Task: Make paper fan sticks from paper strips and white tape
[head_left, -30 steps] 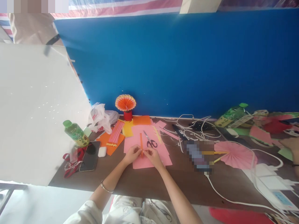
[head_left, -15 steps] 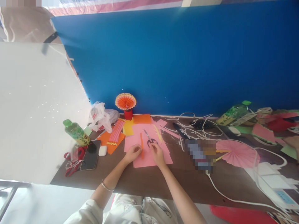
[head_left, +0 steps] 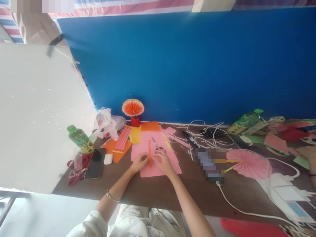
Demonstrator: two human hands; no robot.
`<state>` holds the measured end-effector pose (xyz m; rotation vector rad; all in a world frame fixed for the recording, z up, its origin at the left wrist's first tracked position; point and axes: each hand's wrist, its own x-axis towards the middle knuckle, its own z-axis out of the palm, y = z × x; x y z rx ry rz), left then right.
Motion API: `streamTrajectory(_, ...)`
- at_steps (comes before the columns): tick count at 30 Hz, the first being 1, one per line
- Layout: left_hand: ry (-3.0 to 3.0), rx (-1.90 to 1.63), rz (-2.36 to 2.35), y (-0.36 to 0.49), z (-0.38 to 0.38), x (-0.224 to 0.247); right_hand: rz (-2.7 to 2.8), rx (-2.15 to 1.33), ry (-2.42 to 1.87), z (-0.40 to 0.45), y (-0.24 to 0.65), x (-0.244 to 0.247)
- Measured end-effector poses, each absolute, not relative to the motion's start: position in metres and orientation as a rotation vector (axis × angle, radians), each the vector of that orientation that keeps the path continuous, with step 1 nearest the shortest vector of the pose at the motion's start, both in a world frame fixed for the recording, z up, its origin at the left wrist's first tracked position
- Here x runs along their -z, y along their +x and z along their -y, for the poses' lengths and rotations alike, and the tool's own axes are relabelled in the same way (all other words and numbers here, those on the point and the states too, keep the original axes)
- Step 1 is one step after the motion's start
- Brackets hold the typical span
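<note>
My left hand [head_left: 140, 162] is closed, its thumb and fingertips pinching the narrow folded orange strip [head_left: 149, 148], which stands lengthwise over pink paper sheets [head_left: 148, 172]. To the right of the strip, my right hand [head_left: 162, 162] has its fingers apart, with the fingertips close to the strip and nothing held. Dark-handled scissors [head_left: 155, 143] lie on the pink paper just beyond my right hand, which partly covers their handles. Behind the sheets, a round orange and yellow paper fan [head_left: 133, 107] rises from a red base [head_left: 135, 121].
Pleated pink strips [head_left: 122, 140], a phone [head_left: 95, 163], a white case [head_left: 108, 159] and a green bottle [head_left: 81, 140] are on the left. At right are white cables [head_left: 235, 208], a pink fan [head_left: 251, 163] and another person's hand [head_left: 306, 154].
My right hand has moved left from the scissors' handles toward the orange strip, and its fingers have spread. The other person's hand at the far right has come further into view.
</note>
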<state>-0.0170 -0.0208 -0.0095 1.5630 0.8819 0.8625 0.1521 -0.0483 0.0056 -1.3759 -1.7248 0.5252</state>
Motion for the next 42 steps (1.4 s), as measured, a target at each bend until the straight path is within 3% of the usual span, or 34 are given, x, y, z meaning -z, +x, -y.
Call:
streamTrajectory(23, 1.642, -0.821, -0.994, -0.015, 0.024, 0.005, 1.646, -0.536, -1.273, 0.054, 0.141, 0.005)
streamTrajectory(42, 1.771, -0.812, -0.97, -0.017, 0.022, 0.013, 1.674, -0.129, -1.407, 0.056, 0.128, 0.013)
